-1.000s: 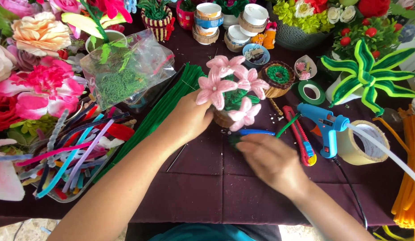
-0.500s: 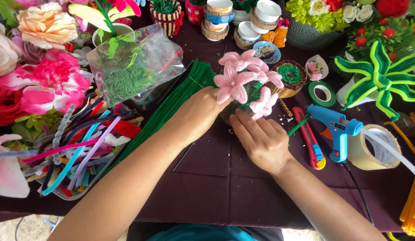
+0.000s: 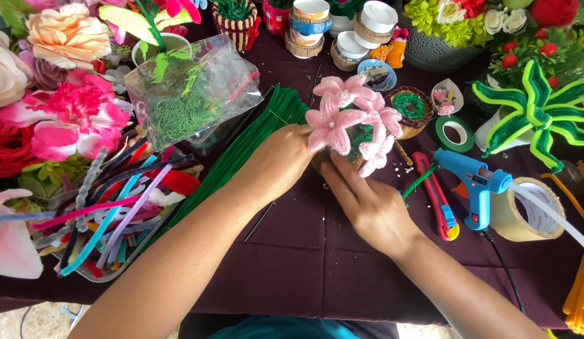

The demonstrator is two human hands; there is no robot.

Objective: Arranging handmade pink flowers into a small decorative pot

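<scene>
Both hands are closing around one small pot [image 3: 322, 164] carrying four pink flowers [image 3: 351, 119], perhaps five, since the petals are overlapping. The left hand [image 3: 280, 160] is cupping the pot's left side, fingers curled against it under the blooms. The right hand [image 3: 367, 204] is pressing in from below and right, fingertips on the pot's base. The pot itself is mostly hiding between the palms. One blue glue gun [image 3: 471, 182] is lying just right of the right hand, beside one red cutter [image 3: 435, 196] and two tape rolls [image 3: 524, 210]. One bundle of green stems [image 3: 245, 150] is lying under the left wrist.
</scene>
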